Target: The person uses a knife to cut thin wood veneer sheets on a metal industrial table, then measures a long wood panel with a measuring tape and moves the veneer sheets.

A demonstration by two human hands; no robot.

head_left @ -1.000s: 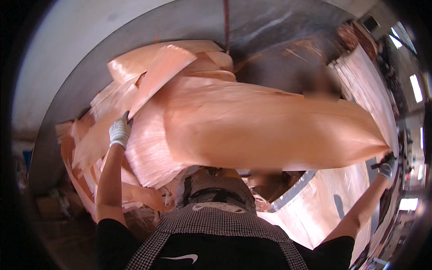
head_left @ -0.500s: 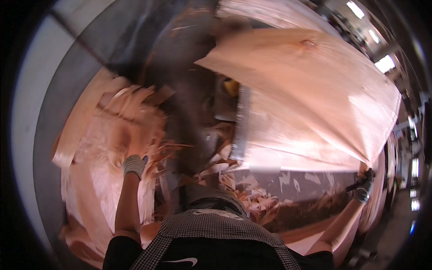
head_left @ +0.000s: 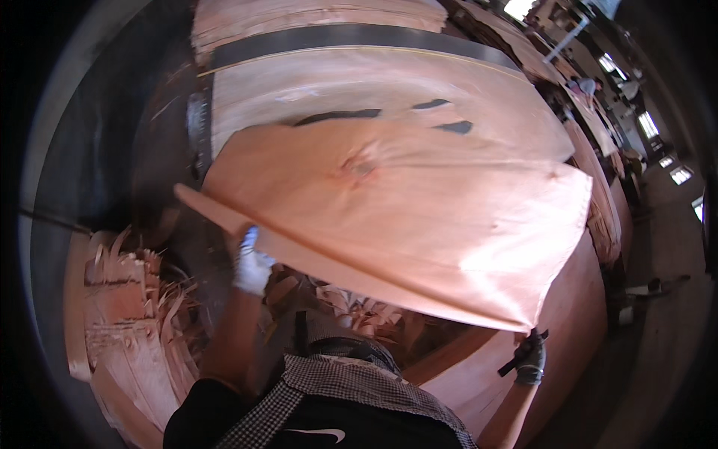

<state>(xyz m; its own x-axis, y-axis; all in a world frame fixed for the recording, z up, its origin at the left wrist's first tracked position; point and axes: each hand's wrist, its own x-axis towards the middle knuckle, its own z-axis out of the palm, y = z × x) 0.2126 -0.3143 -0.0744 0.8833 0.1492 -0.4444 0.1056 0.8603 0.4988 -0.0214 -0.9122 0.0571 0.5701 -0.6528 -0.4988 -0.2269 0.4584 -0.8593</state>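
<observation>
A broad, pinkish-tan wood veneer sheet [head_left: 419, 217] with a dark knot hangs slanted in front of me, its near side folded in a long ridge. My right hand [head_left: 531, 359], in a dark glove, is closed on its near right corner; a dark, narrow object sticks out beside those fingers, too unclear to name. At the near left edge, my left hand [head_left: 253, 262] in a white glove has its fingers over the veneer, closed on the edge; its thumb is hidden. Beneath lies another veneer sheet [head_left: 314, 78] with dark gaps showing.
A dark strip and a thin yellow line [head_left: 329, 49] cross the far end of the table. Beyond it rises a veneer stack [head_left: 314, 19]. Torn veneer pieces [head_left: 120, 299] are heaped at my left, and scraps [head_left: 366, 314] lie near my waist. Another person [head_left: 587, 86] is far off at right.
My left hand has left the heap at left and come to the sheet's edge. The sheet has swung nearer and lower, its corner still in my right hand. My view has turned.
</observation>
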